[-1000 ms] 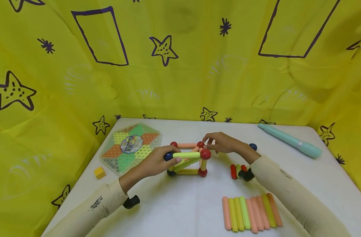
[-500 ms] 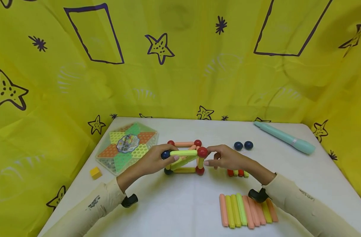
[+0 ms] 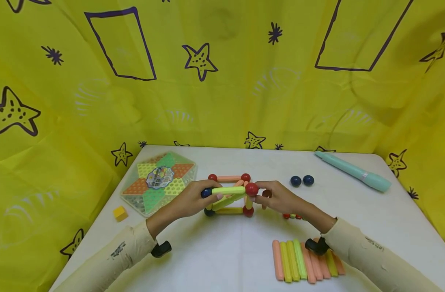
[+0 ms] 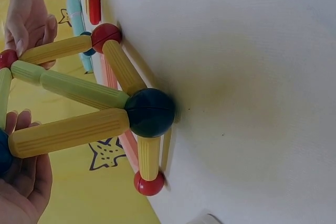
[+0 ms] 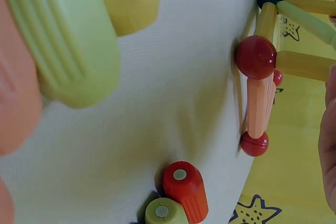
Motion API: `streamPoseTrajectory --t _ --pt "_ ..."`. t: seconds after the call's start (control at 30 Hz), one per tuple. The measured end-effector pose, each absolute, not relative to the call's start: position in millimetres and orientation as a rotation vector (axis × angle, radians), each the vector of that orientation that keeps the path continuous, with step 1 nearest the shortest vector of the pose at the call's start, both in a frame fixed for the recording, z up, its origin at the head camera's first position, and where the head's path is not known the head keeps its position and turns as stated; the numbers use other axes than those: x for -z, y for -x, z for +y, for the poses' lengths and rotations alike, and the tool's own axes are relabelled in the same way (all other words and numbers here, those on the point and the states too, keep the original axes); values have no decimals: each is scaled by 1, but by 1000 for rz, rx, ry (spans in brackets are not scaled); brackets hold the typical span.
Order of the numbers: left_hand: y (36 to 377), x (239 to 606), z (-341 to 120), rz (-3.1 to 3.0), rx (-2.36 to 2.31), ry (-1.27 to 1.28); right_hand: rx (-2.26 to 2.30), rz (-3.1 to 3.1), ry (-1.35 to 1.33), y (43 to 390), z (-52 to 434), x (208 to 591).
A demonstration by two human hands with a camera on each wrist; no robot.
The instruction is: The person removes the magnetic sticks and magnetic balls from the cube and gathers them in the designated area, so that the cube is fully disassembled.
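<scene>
While both hands steady it from either side, the rod-and-ball frame stands near the middle of the white surface. The left hand has its fingers curled round the dark blue ball at the near upper left corner and the end of the lime-green top rod. The right hand pinches at the red ball on the near upper right corner; whether it also grips the upright below it I cannot tell.

By my judgement the build is partly done. A square base of four rods and four balls lies flat, two uprights rise from its near side, one top rod and a green diagonal brace are in. The far side has no uprights yet, and the top square is open on three sides.

Spare parts are plentiful: a row of loose rods near the right sleeve, short red and green stubs just behind the right wrist, and two dark blue balls further back.

All rods are ribbed matte plastic cylinders in peach, yellow and lime; the balls are smooth, glossy, seamed round the middle. Beyond lie a hexagonal clear-lidded game box, a small yellow cube and a mint-green pen-shaped tube, before a yellow cloth with drawn stars.
</scene>
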State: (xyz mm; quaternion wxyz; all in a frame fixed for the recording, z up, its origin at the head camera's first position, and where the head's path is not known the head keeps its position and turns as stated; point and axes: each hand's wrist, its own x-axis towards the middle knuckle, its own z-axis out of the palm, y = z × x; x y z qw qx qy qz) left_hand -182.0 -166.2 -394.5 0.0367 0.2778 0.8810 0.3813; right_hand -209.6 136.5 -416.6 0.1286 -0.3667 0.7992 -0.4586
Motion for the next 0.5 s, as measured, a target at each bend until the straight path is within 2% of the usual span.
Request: streamPoseTrajectory --t 0.23,0.5 --pt "182 395 -166 2712 -1173 -860 1336 2345 1095 208 138 419" --pt "179 395 -165 2733 -1183 -851 1294 2330 925 203 137 422"
